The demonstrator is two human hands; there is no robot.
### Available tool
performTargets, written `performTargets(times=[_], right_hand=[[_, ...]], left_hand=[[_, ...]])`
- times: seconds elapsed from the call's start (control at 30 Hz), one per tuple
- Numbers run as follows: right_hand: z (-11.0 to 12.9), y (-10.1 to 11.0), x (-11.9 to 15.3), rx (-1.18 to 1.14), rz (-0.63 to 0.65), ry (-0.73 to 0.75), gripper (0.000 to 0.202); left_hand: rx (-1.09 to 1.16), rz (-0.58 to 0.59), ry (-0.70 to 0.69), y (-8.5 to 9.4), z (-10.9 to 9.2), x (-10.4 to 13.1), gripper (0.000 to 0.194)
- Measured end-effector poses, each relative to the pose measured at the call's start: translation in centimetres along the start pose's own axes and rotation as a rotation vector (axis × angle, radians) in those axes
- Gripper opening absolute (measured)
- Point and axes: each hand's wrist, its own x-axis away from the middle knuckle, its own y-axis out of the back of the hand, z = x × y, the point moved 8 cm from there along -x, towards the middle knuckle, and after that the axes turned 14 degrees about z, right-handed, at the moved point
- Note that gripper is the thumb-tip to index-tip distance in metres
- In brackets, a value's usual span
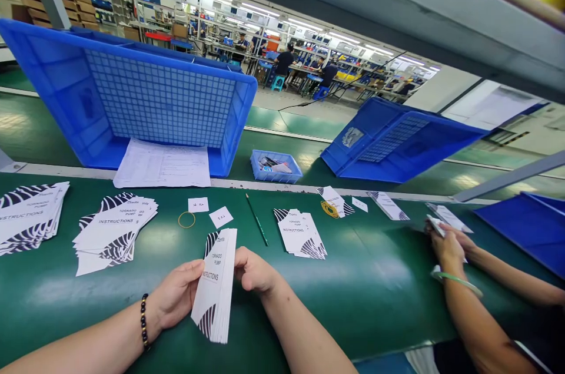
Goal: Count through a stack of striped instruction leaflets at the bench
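Currently, leaflet stack [212, 291] is clamped in left hand [175, 294], right hand [256, 271] by its opposite edge, fingertips hidden, grip uncertain; probably light, bendable, slide-prone, best held by both long edges.

Bright strip lights [260, 10], pale floor [286, 98]

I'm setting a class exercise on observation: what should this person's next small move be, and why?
Perhaps use the right hand to part one edge of the leaflet stack: the left hand holds it by its left side, and its layered edges face the right hand, so they look within easy reach.
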Motion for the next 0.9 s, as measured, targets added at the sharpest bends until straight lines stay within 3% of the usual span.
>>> performTargets(times=[0.23, 0.6, 0.9], right_hand=[[2.3, -0.8, -0.3, -0.030, 0.009, 0.163, 0.056], [1.7, -0.4, 0.0, 0.044, -0.037, 0.078, 0.056], [2.6, -0.6, -0.1, 0.025, -0.059, 0.133, 0.051]], left_hand=[[-0.007, -0.013, -0.001, 0.0, -0.2, -0.1, 0.020], [-0.006, -0.016, 0.004, -0.3, -0.4, -0.1, 0.021], [-0.030, -0.041, -0.041, 0.2, -0.9, 0.1, 0.022]])
